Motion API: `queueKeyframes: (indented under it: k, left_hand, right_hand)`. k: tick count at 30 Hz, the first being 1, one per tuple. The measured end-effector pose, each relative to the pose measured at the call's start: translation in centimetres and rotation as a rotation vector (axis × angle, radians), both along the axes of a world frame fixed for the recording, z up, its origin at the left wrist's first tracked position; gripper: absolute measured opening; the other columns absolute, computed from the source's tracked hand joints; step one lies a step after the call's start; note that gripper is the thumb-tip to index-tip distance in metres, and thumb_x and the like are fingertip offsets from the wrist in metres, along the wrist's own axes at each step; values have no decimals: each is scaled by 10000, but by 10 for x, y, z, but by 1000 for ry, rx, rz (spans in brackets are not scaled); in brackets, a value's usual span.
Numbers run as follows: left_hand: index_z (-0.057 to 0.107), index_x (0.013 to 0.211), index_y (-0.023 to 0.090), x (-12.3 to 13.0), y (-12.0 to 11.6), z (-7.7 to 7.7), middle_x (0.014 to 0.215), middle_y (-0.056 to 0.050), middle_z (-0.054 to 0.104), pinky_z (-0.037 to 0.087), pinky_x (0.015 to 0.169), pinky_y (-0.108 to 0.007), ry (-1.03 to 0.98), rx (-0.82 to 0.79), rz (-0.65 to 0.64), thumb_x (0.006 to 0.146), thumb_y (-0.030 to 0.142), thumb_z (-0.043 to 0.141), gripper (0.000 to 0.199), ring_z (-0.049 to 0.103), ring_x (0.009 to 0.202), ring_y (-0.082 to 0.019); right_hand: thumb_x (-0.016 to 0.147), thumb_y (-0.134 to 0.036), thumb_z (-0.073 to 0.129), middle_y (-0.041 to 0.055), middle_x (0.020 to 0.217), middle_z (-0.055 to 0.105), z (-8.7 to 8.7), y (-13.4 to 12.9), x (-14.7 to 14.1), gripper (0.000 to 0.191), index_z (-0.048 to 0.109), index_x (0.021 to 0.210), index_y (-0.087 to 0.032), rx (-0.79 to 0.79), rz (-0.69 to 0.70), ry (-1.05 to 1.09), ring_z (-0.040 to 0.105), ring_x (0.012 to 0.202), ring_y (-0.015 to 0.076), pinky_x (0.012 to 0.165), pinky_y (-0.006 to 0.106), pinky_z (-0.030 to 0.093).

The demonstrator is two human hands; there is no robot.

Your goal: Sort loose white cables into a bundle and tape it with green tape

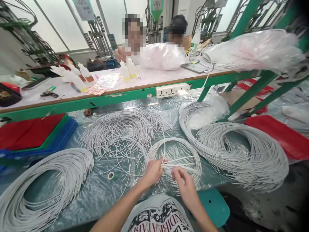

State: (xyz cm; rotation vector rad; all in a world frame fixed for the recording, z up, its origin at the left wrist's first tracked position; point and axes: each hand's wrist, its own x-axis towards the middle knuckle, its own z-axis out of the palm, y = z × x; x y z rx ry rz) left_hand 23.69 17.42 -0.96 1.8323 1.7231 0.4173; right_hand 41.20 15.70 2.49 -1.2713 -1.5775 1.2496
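Near the front of the table, my left hand [154, 170] is closed around several thin white cables beside a round coil [198, 158]. To its right, my right hand [183, 178] has curled fingers over the same coil; what lies between its fingertips is too small to make out. Strands run from my left hand across the coil towards the right. A loose, tangled heap of cables [125, 129] lies behind and to the left. A small white roll [110, 175] rests on the table left of my left hand.
Large cable bundles lie at the left [45, 183] and right [260, 154]. A raised shelf [116, 93] with bottles and a power strip [172, 90] crosses behind. Red trays [31, 130] stand at the left. Two people are beyond the shelf.
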Motion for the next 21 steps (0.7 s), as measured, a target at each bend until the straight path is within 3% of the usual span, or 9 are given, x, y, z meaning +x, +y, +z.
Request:
queueKeyframes:
  k: [3, 7, 10, 12, 14, 15, 16, 18, 21]
  left_hand:
    - [649, 973, 204, 7, -17, -12, 895, -63, 731, 363, 653, -264, -61, -44, 131, 846, 133, 413, 278, 664, 814, -205]
    - [644, 895, 185, 4, -21, -11, 819, -58, 715, 361, 645, -255, -119, -10, 326, 900, 192, 370, 275, 636, 744, -179]
    - [646, 942, 188, 8, -24, -1, 802, -58, 710, 335, 622, -262, -87, 18, 288, 907, 229, 387, 264, 633, 722, -185]
    - [638, 1024, 187, 17, -30, 3, 792, -69, 710, 314, 608, -274, -45, 2, 209, 888, 213, 411, 266, 641, 704, -196]
    - [633, 1026, 177, 23, -40, 3, 761, -82, 700, 308, 602, -285, -23, -22, 172, 895, 221, 397, 274, 643, 686, -208]
    - [636, 994, 173, 24, -46, 3, 743, -86, 691, 315, 605, -288, -28, -37, 163, 907, 231, 374, 282, 642, 684, -212]
    - [640, 952, 170, 22, -53, 3, 727, -88, 681, 327, 611, -291, -46, -56, 152, 917, 244, 354, 297, 637, 687, -216]
    - [642, 964, 167, 8, -66, 6, 796, -92, 685, 379, 667, -295, -132, -106, 78, 894, 287, 423, 260, 631, 765, -227]
    - [582, 1217, 195, -26, -78, 28, 1204, -111, 630, 409, 917, -334, -393, -174, 15, 810, 289, 573, 418, 562, 1094, -248]
  right_hand:
    - [925, -505, 466, 84, 991, 643, -14, -9, -7, 382, 623, 999, -164, -187, 75, 21, 581, 937, 215, 876, 308, 432]
    - [866, -539, 554, 103, 1117, 649, -17, -7, -11, 416, 690, 1006, -172, -302, 305, 49, 569, 1063, 268, 955, 350, 420]
    - [779, -591, 641, 100, 1240, 603, -14, 5, -25, 533, 648, 1133, -192, -456, 190, 320, 526, 1172, 271, 983, 350, 423]
    - [766, -603, 653, 91, 1142, 640, -8, 18, -41, 541, 627, 1112, -188, -542, 33, 560, 582, 1083, 242, 940, 338, 457]
    - [786, -573, 658, 26, 807, 638, 4, 30, -57, 439, 612, 983, -183, -555, -54, 738, 620, 758, 165, 783, 300, 508]
    - [794, -550, 665, -26, 653, 545, 10, 35, -63, 396, 588, 923, -184, -543, -57, 795, 543, 578, 113, 657, 262, 501]
    - [805, -540, 662, -68, 563, 422, 17, 39, -67, 377, 558, 880, -186, -528, -38, 831, 415, 453, 70, 525, 221, 447]
    - [837, -562, 614, -101, 530, 257, 26, 43, -72, 389, 501, 833, -190, -513, 38, 847, 192, 380, 34, 369, 172, 249]
    - [862, -616, 536, -99, 529, 236, 27, 34, -72, 448, 435, 765, -191, -513, 207, 760, 130, 381, 29, 357, 174, 110]
